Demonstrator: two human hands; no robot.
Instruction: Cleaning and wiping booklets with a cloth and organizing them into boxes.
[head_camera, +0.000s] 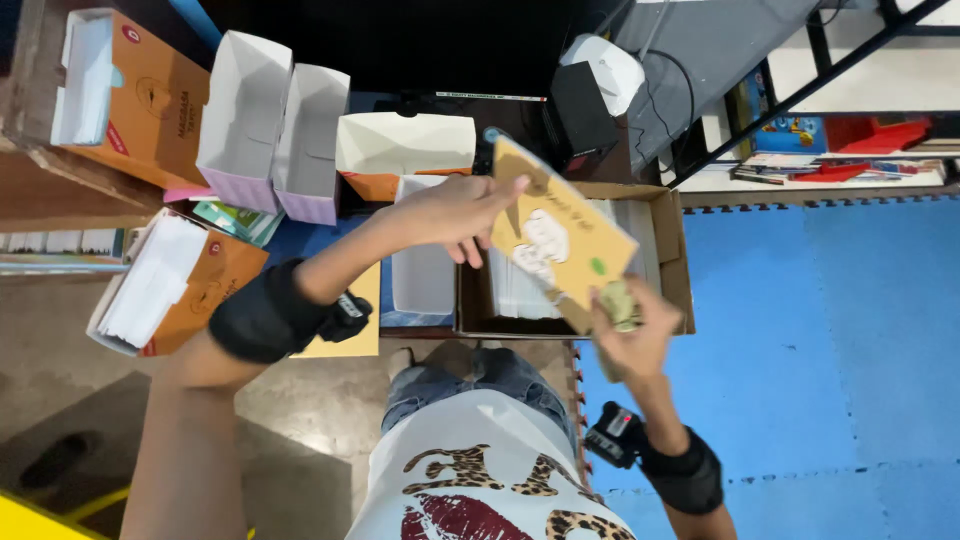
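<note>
1. An open brown cardboard box (672, 250) is seen below the hands, with white sheets stacked inside.
2. A flat orange printed carton (560, 235) is held above that box.
3. Its upper edge is pinched by the left hand (452, 212).
4. Its lower corner is clasped by the right hand (632, 330).

card (560, 240) blurred | cardboard box (672, 250) contents partly hidden | left elbow cut off

Tan flat carton (560, 240) — white-and-green print

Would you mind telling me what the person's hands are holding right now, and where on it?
Both hold one flat orange card carton: the left hand at its upper left edge, the right hand at its lower right corner.
</note>
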